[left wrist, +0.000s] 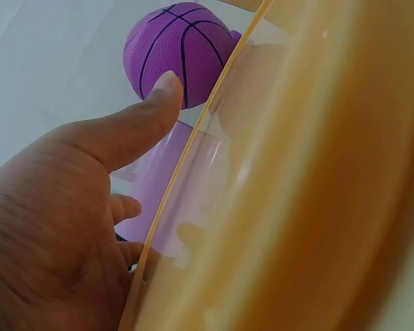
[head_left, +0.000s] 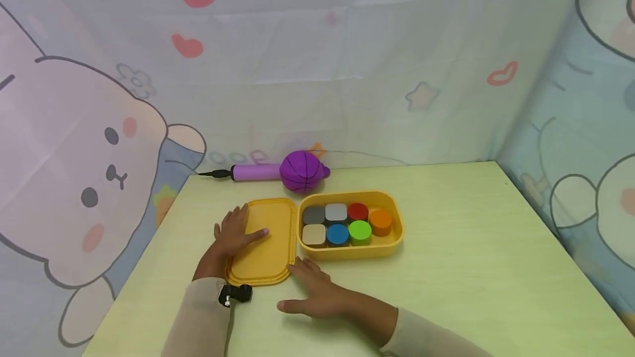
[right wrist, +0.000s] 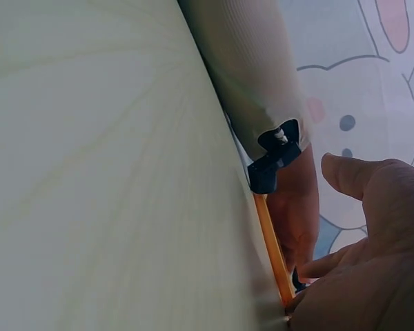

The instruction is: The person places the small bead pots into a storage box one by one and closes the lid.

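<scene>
A flat yellow lid (head_left: pixel 265 244) lies on the table. My left hand (head_left: pixel 235 238) is at its left edge, fingers spread and thumb reaching over the lid; in the left wrist view that thumb (left wrist: pixel 134 127) stands out straight beside the yellow rim. My right hand (head_left: pixel 319 293) is spread low over the table, its fingertips at the lid's near right corner; whether they touch it I cannot tell. Right beside the lid stands a yellow box (head_left: pixel 392 247) holding several small round and square pots, among them blue (head_left: pixel 338 234), green (head_left: pixel 360 232), red (head_left: pixel 358 212) and orange (head_left: pixel 381 221) ones.
Behind the lid lies a purple hand pump (head_left: pixel 258 172) with a black tip, and a purple mini basketball (head_left: pixel 301 171) next to it. A printed cloth backdrop rises at the table's back and sides. A black wrist camera (head_left: pixel 235 294) is strapped to the left sleeve.
</scene>
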Demonstrator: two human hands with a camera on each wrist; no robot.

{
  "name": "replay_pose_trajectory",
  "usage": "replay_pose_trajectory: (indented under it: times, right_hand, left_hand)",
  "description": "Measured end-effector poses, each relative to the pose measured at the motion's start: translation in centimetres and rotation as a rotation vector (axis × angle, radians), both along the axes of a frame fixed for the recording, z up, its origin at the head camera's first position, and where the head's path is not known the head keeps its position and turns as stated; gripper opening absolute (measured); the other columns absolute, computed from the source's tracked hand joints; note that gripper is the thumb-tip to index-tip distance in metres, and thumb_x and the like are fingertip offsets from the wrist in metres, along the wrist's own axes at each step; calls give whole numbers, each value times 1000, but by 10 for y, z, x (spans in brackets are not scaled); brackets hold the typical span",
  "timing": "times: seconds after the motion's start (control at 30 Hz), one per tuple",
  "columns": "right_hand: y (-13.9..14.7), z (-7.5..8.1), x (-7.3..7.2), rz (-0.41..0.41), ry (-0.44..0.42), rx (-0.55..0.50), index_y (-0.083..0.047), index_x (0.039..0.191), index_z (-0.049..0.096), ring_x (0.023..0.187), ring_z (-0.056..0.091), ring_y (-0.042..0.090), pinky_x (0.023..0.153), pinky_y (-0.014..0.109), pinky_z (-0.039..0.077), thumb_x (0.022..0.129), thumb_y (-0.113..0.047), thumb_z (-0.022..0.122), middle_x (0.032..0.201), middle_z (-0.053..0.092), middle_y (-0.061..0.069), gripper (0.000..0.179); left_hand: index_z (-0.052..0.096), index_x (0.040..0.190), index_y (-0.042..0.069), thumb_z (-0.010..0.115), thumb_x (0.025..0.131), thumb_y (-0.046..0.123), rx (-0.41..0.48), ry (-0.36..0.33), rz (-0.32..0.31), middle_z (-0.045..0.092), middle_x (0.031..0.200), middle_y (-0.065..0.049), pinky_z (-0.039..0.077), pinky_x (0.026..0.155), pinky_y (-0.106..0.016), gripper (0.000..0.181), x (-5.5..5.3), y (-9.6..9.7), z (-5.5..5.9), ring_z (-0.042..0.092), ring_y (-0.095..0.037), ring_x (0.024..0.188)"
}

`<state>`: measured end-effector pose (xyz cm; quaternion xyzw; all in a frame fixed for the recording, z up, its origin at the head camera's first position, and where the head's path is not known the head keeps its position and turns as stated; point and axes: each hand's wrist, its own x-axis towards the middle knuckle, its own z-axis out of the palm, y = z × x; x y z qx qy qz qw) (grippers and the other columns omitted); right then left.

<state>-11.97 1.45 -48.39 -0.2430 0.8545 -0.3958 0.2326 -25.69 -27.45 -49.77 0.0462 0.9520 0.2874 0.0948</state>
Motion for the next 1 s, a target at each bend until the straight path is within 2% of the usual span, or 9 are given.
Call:
replay_pose_trajectory:
  times: [0.13,0.27,0.37,0.47,0.67,0.83,0.9,1.0]
  right_hand:
    - [-2,0,-2,-9,-4,1,-13,174,31,173,6,37,134,73,15,102,-62,68,186,13,7,94]
    - [-3,3,-4,-23,-18,14,-13,174,31,174,7,34,136,70,15,101,-63,67,186,14,5,95]
    - [-2,3,-5,-23,-21,9,-13,174,31,174,8,34,136,70,16,101,-62,68,186,14,6,95]
    - [-2,3,-6,-25,-33,-15,-13,174,31,174,8,34,136,69,15,101,-59,69,186,13,7,94]
    - [-2,3,-9,-26,-70,-136,-16,176,26,174,4,31,139,63,13,102,-54,72,187,1,7,95]
    - [-1,1,-8,-3,-103,-237,-19,176,25,174,-1,31,138,66,12,102,-52,75,187,-8,4,96]
    - [-2,1,-8,14,-112,-280,-19,177,23,174,-1,31,137,64,17,103,-49,74,186,-12,2,95]
    - [-3,3,-6,23,-152,-357,-21,177,20,174,4,30,134,55,34,105,-42,74,185,-18,-3,93]
  left_hand:
    - [9,176,6,66,100,64,21,17,37,7,182,-28,-10,131,-78,111,-1,2,-3,-1,-51,170]
    - [17,175,5,66,101,62,68,54,73,15,182,-27,-10,131,-77,106,-4,3,-4,6,-49,170]
    - [22,174,5,69,100,62,127,71,90,21,180,-28,-10,131,-77,104,-5,1,-3,11,-50,169]
    - [23,174,7,69,102,57,208,55,105,21,180,-27,-12,132,-74,99,-6,-2,-1,10,-49,169]
    - [15,177,16,74,104,45,464,1,171,8,185,-18,4,139,-63,98,-4,-11,7,2,-43,173]
    - [9,178,21,72,106,44,593,-5,189,5,186,-14,18,138,-62,99,4,-19,17,13,-43,172]
    - [8,178,23,71,107,43,639,-3,191,2,187,-13,22,137,-63,97,7,-23,20,16,-44,171]
    - [6,179,24,68,109,40,668,16,174,-2,186,-15,22,136,-64,95,10,-25,25,13,-47,171]
